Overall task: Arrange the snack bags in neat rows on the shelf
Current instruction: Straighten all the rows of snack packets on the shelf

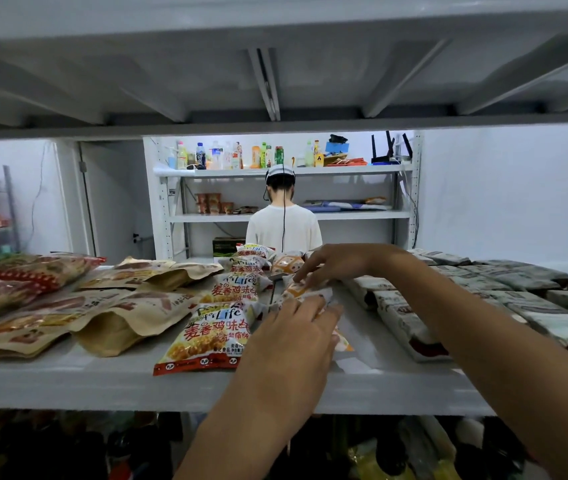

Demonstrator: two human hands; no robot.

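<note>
Yellow bags (pixel 206 334) and grey packs (pixel 410 327) flank white bags (pixel 305 292) under 2 hands (pixel 293 341) (pixel 334 263).

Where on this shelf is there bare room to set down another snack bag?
A bare gap lies between the orange-white bags and the grey packs on the right. A bare front strip runs before the brown pouches. The rows themselves are crowded.

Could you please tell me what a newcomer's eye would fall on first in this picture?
Two bare arms reach in from below, the left hand and right hand both touching the small white-and-orange snack bags at the middle of the shelf. Just left of them a bright yellow-and-red bag lies at the shelf's front edge. Beyond the shelf, a person in a white shirt stands with their back turned.
</note>
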